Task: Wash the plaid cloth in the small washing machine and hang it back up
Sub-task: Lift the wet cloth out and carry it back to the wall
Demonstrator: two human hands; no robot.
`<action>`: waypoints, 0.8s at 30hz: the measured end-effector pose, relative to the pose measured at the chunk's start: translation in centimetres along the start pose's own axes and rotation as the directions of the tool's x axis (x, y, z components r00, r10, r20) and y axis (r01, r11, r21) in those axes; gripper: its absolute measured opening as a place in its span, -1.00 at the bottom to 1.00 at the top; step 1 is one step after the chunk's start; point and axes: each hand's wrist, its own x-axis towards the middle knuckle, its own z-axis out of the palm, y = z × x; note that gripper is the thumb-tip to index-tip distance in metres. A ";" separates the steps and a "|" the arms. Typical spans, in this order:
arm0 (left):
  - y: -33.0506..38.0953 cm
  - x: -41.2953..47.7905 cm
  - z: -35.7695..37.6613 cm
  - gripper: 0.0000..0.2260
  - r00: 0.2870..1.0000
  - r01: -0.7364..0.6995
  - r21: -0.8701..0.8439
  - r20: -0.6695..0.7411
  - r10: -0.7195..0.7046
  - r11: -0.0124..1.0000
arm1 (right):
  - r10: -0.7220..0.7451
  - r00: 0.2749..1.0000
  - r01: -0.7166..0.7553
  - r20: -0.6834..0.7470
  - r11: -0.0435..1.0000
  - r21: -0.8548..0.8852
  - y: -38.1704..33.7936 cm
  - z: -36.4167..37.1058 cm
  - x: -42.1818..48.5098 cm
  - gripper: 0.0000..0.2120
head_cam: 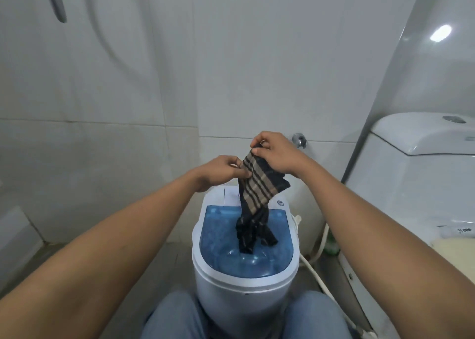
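Head view looks down over two bare forearms reaching out above a small washing machine that stands on the floor between the person's knees, which are clothed in light blue. The plaid cloth, dark with tan stripes, hangs upright over the machine's blue translucent lid. Its lower end is bunched and dark, and it touches the lid near the middle; whether it rests on the lid or passes through an opening cannot be told.

The right hand is the higher one. Its fingers are pinched on the top corner of the cloth, and the palm lies against the fabric's upper right edge. The left hand sits slightly lower and to the left, its fingers closed on the cloth's left edge just below the top. The two hands are close together, with the striped fabric stretched between them.

A round button or dial shows on the machine's white top panel, just right of the hanging cloth. A white hose runs along the floor on the machine's right side. Farther right stands a white toilet. A metal wall fitting sits on the tiled wall just beyond the right hand.
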 end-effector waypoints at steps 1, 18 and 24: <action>0.5 0.5 -0.6 -0.72 1.000 -0.009 -0.027 0.004 0.009 1.000 | -0.022 1.000 0.022 -0.005 1.000 0.002 -0.5 -0.8 1.0 -0.95; 18.9 -4.2 -18.2 -0.90 0.969 0.231 0.273 -0.149 -0.196 0.934 | 0.101 0.937 -0.090 0.334 0.995 -0.048 -14.7 -12.4 9.2 -0.83; 33.5 -9.1 -28.1 -0.89 0.945 0.313 0.356 -0.209 -0.251 0.881 | 0.047 0.926 -0.029 0.376 0.998 -0.053 -29.1 -16.2 12.5 -0.62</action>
